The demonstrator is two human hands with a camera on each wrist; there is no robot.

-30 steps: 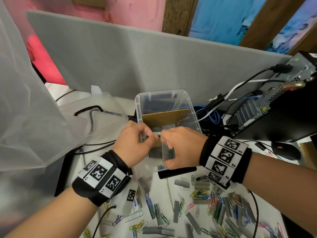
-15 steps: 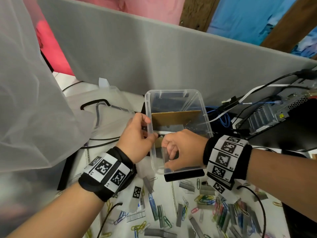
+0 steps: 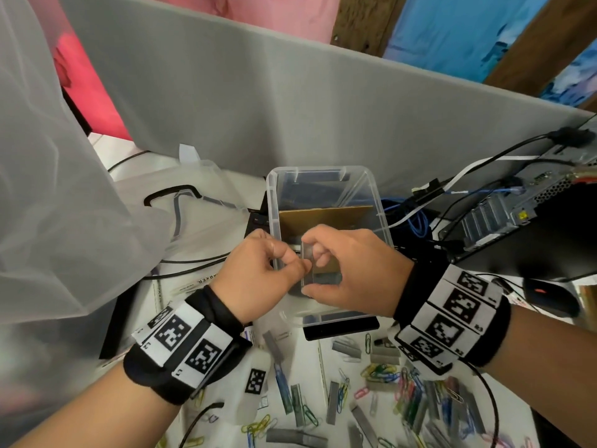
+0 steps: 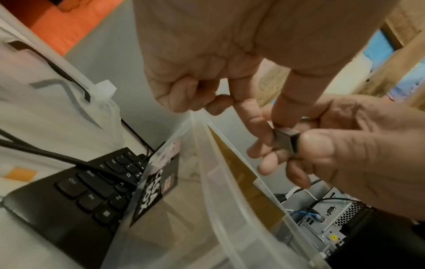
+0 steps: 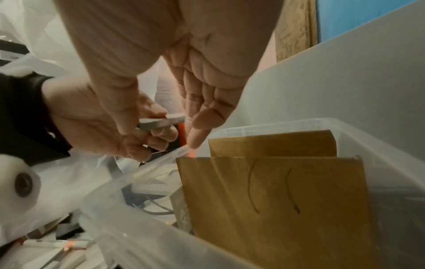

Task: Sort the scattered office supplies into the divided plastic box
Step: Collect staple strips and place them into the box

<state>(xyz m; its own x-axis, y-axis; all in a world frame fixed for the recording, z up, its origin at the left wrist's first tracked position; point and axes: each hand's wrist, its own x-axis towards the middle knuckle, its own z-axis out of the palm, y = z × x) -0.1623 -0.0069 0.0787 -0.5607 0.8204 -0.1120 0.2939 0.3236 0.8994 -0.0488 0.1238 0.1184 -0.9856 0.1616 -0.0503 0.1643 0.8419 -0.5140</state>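
Note:
A clear plastic box point(image 3: 323, 170) stands mid-table with brown cardboard dividers point(image 3: 326, 216) point(image 5: 271, 191) in it. Over its near compartment both hands hold one grey staple strip point(image 3: 306, 257) point(image 4: 286, 139) point(image 5: 161, 122), which stands on end. My left hand point(image 3: 294, 264) point(image 4: 273, 127) pinches its side between thumb and forefinger. My right hand point(image 3: 315, 270) point(image 5: 161, 128) grips it by the ends, thumb below and forefinger above. Coloured paper clips point(image 3: 416, 399) and several more staple strips point(image 3: 332, 402) lie scattered on the table in front.
A black keyboard point(image 4: 92, 187) sits under the box's left side and a flat black item point(image 3: 342, 328) lies at its near end. A computer case point(image 3: 533, 195), cables point(image 3: 416, 218) and a mouse point(image 3: 549, 295) crowd the right. A translucent bag point(image 3: 64, 189) hangs left; a grey partition point(image 3: 290, 108) stands behind.
Half a second ago my left hand held the box's left wall; it has come back to the staple strip. My right hand kept the strip over the near compartment.

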